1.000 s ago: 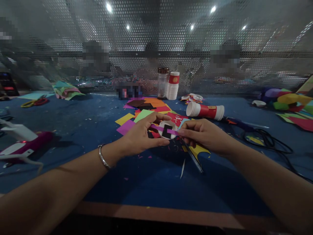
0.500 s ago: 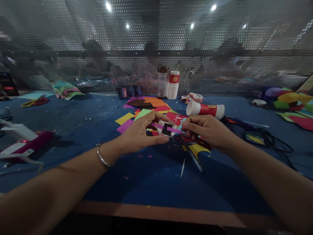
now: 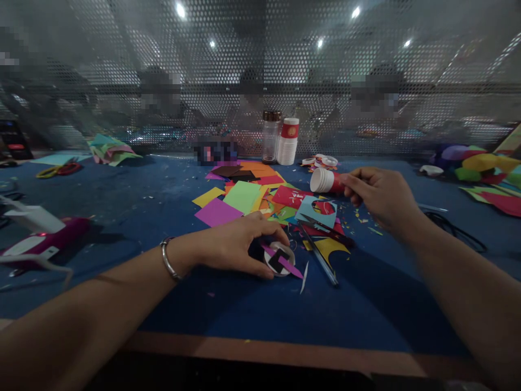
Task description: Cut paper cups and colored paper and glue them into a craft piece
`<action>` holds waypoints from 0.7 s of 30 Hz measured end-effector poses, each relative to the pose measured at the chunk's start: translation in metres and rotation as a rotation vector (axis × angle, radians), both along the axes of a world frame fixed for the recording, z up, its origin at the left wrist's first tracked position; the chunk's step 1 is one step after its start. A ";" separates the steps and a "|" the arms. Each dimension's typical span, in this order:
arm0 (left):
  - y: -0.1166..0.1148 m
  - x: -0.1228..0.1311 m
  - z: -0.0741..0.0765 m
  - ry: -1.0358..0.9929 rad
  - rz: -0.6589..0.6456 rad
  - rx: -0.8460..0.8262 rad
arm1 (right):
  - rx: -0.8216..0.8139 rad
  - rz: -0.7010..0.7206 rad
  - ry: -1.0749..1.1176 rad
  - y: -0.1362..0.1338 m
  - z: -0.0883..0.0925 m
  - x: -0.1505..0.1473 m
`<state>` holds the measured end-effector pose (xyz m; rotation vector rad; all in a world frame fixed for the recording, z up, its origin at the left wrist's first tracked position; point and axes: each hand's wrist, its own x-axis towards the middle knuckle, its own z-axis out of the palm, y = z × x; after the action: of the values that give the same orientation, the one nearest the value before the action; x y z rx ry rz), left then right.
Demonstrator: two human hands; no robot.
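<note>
Near the front of a blue-topped table (image 3: 228, 320), the left hand (image 3: 234, 244) curved in a C about a shallow white paper round (image 3: 290, 253), thumb and forefinger apart, their tips at its rim; whether they pressed on it could not be told. The round lay at three o'clock from the left palm, much nearer to it than to the right hand (image 3: 380, 193), which was off between one and two o'clock. Its rim was pale and raised, with a black square (image 3: 277, 262) inside and a purple strip (image 3: 292, 268) showing on either side of that, its long axis from ten to four, the pointed end jutting past the rim. A white sliver (image 3: 304, 279) lay at four o'clock, a slim rod (image 3: 324, 264) at three. Beyond, a green sheet (image 3: 243, 196) spread toward eleven. The right hand's fingers were bunched by a lying stack of red-banded cups (image 3: 323, 181); contact was unclear. Farthest, toward twelve, stood a clear bottle (image 3: 270, 141) and upright cups (image 3: 287, 149).
</note>
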<state>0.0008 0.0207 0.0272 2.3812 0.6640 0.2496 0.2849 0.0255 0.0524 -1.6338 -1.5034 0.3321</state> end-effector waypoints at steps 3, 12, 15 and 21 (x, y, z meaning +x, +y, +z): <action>-0.001 -0.001 0.001 0.031 -0.018 0.036 | -0.009 -0.096 -0.076 0.004 0.002 0.011; 0.000 -0.001 -0.002 0.004 -0.016 0.050 | -0.003 -0.382 -0.347 0.019 0.004 0.046; -0.001 -0.002 -0.001 0.006 -0.011 0.043 | -0.031 -0.419 -0.420 0.019 0.004 0.048; 0.001 0.004 0.000 -0.096 0.105 0.038 | -0.031 -0.462 -0.539 0.021 0.001 0.060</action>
<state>0.0046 0.0214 0.0271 2.3566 0.7455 0.4228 0.3451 0.0463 0.0537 -2.1403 -1.4292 -0.3699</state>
